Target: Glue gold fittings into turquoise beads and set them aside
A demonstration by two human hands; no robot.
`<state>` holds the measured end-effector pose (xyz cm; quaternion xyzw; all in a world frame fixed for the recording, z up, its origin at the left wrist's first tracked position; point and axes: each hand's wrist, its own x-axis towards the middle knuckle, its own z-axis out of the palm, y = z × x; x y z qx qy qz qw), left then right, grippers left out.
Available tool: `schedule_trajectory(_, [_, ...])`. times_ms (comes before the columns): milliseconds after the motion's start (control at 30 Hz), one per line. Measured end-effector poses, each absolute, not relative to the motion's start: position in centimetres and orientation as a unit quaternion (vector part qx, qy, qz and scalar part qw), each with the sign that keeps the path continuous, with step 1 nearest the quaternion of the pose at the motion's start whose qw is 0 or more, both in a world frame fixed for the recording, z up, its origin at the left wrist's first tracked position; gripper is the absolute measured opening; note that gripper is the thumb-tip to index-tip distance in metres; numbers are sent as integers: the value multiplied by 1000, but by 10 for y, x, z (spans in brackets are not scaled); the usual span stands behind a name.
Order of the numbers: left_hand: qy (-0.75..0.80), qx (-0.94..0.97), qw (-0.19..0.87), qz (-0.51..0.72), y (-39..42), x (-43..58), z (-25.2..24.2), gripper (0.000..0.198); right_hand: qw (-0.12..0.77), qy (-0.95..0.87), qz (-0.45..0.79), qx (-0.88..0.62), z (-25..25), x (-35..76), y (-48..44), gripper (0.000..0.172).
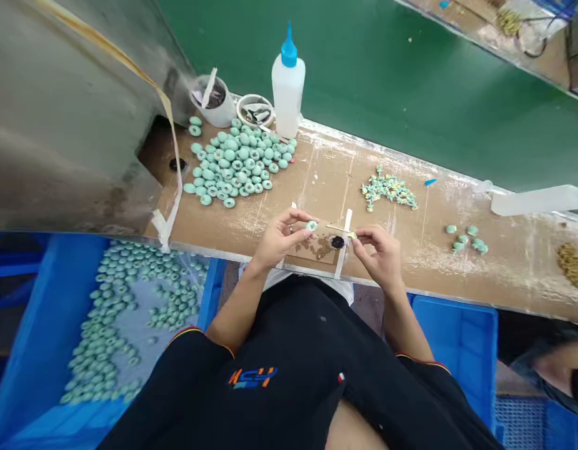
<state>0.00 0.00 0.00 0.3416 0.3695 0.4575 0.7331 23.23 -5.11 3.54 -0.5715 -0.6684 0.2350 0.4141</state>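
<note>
My left hand (283, 239) holds a small pale teal bead (311, 225) between thumb and fingertips. My right hand (377, 255) pinches a thin pale rod with a yellowish tip (350, 234), which points toward the bead without clearly touching it. Below the hands lies a stained cardboard pad (312, 247), taped down with white strips, and a black dab in a round dish (337, 242) sits on it. Behind them, a large heap of teal beads (237, 164) covers the bench. A smaller cluster of teal-and-yellow assembled pieces (388, 190) lies to the right.
A glue-style squeeze bottle with a blue cap (288, 81) and two small pots (212, 100) stand at the back. Several loose beads (467, 239) lie at right. A blue crate of beads (115, 319) sits low at left, and another person's arm shows at far right.
</note>
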Motion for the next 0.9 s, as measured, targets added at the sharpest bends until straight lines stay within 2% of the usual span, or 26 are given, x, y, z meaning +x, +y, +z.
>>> schedule_trajectory(333, [342, 365, 745, 442, -3, 24, 12, 40, 515, -545, 361, -554, 42, 193, -50, 24])
schedule_trajectory(667, [339, 412, 713, 455, -5, 28, 24, 37, 525, -547, 376, -533, 41, 188, -48, 18])
schedule_trajectory(900, [331, 518, 629, 475, -6, 24, 22, 29, 476, -592, 377, -530, 43, 198, -49, 12])
